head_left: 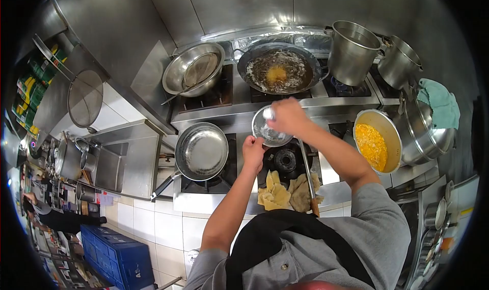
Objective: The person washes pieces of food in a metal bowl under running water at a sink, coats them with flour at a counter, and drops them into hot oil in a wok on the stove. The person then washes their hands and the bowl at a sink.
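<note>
My left hand [253, 151] is closed on the near rim of a small bowl [259, 121], which has whitish matter inside. Above that bowl, my right hand [291, 117] is closed around a small white object [269, 113], too blurred to name. A long-handled tool [307, 170] with a wooden grip runs from beside the bowl towards my body, over a burner. Just behind the bowl, a large wok [244, 72] holds bubbling dark oil with a golden clump [276, 75] in its middle.
A frying pan [201, 150] sits on the left burner. Yellow and brown cloths [275, 192] lie at the stove's front edge. A metal basin with a strainer [175, 72] is back left, tall pots [351, 61] back right. A pot of yellow food [372, 145] stands right.
</note>
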`<state>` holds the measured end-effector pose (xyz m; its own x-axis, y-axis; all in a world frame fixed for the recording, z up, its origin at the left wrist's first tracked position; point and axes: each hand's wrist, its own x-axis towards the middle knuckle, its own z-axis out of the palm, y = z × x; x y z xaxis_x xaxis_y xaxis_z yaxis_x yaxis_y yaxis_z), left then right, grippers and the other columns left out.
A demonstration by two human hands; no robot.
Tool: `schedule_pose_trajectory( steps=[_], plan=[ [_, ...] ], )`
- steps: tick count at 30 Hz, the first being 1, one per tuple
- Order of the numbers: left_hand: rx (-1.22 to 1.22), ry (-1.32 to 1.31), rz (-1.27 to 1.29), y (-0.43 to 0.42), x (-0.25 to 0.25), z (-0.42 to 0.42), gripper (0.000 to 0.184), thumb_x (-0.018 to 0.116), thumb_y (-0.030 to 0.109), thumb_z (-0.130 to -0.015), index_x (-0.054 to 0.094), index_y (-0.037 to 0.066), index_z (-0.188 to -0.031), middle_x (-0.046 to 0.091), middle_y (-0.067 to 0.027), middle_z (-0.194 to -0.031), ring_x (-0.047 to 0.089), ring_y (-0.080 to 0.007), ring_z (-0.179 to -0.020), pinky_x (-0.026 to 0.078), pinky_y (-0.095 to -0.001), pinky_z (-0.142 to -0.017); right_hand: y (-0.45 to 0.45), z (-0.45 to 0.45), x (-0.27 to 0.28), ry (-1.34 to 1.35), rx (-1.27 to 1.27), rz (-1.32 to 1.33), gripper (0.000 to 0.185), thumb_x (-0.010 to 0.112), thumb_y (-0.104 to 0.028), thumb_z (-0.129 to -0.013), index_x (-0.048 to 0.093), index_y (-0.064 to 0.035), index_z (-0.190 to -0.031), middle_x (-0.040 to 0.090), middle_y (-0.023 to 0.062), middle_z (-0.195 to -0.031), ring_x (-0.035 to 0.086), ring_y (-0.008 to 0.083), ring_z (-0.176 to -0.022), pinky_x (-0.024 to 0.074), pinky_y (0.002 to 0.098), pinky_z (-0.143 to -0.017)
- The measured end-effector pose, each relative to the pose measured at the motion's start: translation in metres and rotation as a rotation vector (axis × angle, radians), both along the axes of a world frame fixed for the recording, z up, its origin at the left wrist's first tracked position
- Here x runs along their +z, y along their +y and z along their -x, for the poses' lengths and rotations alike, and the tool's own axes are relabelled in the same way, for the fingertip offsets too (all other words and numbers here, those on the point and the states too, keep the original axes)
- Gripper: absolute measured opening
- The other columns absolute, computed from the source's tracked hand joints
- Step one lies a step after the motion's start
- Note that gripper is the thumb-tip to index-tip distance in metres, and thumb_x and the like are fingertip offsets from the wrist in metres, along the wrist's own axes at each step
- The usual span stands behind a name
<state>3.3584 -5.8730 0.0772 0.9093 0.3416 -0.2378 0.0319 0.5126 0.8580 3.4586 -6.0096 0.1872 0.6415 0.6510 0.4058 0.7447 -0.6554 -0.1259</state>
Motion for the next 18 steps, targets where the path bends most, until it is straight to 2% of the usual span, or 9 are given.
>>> schedule_pose_trajectory(
  steps=[3, 4, 7, 9, 11, 14, 18],
  plan=[
    [-0.009, 0.019, 0.014, -0.007, 0.009, -0.006, 0.011, 0.055, 0.002, -0.086, 0.045, 0.005, -0.082, 0.056, -0.0074, -0.084, 0.059, -0.0170, -0.076, 0.057, -0.0367, -0.073, -0.017, -0.047, 0.031, 0.095, -0.204, -0.262, 0.038, 0.071, -0.039, -0.071, 0.065, -0.0030, -0.082, 0.067, 0.0197, -0.076, 0.066, 0.0375, -0.077, 0.0510, 0.0464, -0.074],
    [-0.029, 0.040, -0.009, -0.009, 0.011, -0.005, 0.011, 0.054, 0.002, -0.087, 0.045, 0.006, -0.083, 0.057, -0.0083, -0.087, 0.061, -0.0186, -0.079, 0.057, -0.0391, -0.076, -0.021, -0.070, 0.032, 0.118, -0.252, -0.316, 0.039, 0.070, -0.040, -0.072, 0.065, -0.0028, -0.084, 0.067, 0.0199, -0.077, 0.066, 0.0379, -0.079, 0.0513, 0.0469, -0.074],
    [-0.037, 0.028, 0.033, -0.011, -0.001, -0.006, 0.010, 0.054, 0.002, -0.087, 0.045, 0.006, -0.083, 0.057, -0.0078, -0.087, 0.060, -0.0182, -0.081, 0.056, -0.0383, -0.076, -0.032, -0.144, 0.014, 0.206, -0.450, -0.443, 0.043, 0.066, -0.044, -0.075, 0.066, -0.0027, -0.088, 0.069, 0.0202, -0.082, 0.067, 0.0386, -0.081, 0.0520, 0.0464, -0.075],
    [-0.027, 0.029, 0.043, -0.010, -0.006, -0.002, 0.011, 0.054, 0.002, -0.087, 0.045, 0.006, -0.083, 0.057, -0.0076, -0.087, 0.060, -0.0178, -0.080, 0.055, -0.0376, -0.075, -0.039, -0.172, 0.007, 0.288, -0.495, -0.391, 0.045, 0.062, -0.046, -0.076, 0.067, -0.0044, -0.091, 0.069, 0.0208, -0.088, 0.066, 0.0388, -0.087, 0.0502, 0.0464, -0.079],
    [0.001, 0.013, 0.060, -0.008, -0.009, 0.004, 0.011, 0.054, 0.001, -0.088, 0.045, 0.006, -0.082, 0.057, -0.0073, -0.088, 0.060, -0.0173, -0.080, 0.055, -0.0369, -0.074, -0.041, -0.204, -0.012, 0.169, -0.621, -0.251, 0.046, 0.060, -0.048, -0.077, 0.068, -0.0068, -0.096, 0.070, 0.0196, -0.096, 0.066, 0.0371, -0.095, 0.0455, 0.0466, -0.087],
    [0.018, 0.084, 0.077, -0.003, -0.009, 0.025, 0.012, 0.056, 0.003, -0.088, 0.047, 0.007, -0.082, 0.057, -0.0051, -0.086, 0.058, -0.0143, -0.079, 0.054, -0.0342, -0.076, -0.040, -0.225, -0.026, 0.218, -0.685, -0.154, 0.051, 0.058, -0.051, -0.080, 0.068, -0.0069, -0.102, 0.069, 0.0185, -0.102, 0.064, 0.0373, -0.101, 0.0404, 0.0504, -0.093],
    [0.008, 0.097, 0.111, 0.012, -0.002, 0.058, 0.012, 0.056, 0.002, -0.088, 0.047, 0.007, -0.082, 0.058, -0.0051, -0.086, 0.059, -0.0141, -0.079, 0.054, -0.0337, -0.076, -0.033, -0.220, -0.027, 0.253, -0.735, -0.130, 0.052, 0.059, -0.052, -0.081, 0.068, -0.0078, -0.106, 0.069, 0.0189, -0.106, 0.065, 0.0346, -0.103, 0.0383, 0.0479, -0.095]
  ],
)
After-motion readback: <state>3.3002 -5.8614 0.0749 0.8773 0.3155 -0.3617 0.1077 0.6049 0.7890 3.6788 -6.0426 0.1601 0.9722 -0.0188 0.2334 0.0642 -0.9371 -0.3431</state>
